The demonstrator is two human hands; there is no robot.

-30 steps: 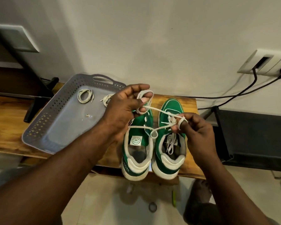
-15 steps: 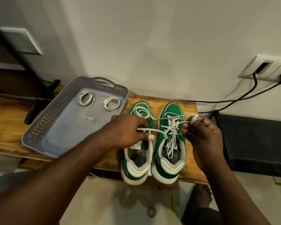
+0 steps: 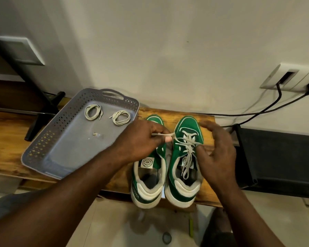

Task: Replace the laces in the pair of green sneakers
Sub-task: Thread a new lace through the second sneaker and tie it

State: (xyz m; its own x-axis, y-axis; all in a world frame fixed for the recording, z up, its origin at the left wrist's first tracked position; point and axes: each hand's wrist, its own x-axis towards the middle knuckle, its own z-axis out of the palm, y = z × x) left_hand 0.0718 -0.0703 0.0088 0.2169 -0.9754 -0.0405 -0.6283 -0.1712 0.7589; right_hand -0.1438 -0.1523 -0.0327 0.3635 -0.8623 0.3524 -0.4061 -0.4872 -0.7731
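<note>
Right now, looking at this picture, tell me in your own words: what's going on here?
A person works at a wooden bench. Their left hand pinches a white lace drawn sideways out of the laced green sneaker; the right hand is spread open beside its eyelets. The other green sneaker shows no lace where visible. Two coiled laces lie in the grey perforated tray.

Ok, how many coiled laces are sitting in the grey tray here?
2. The left coil lies at the far end of the tray, near its handle; the right coil lies beside it, nearer the left hand. None appears hidden.
</note>
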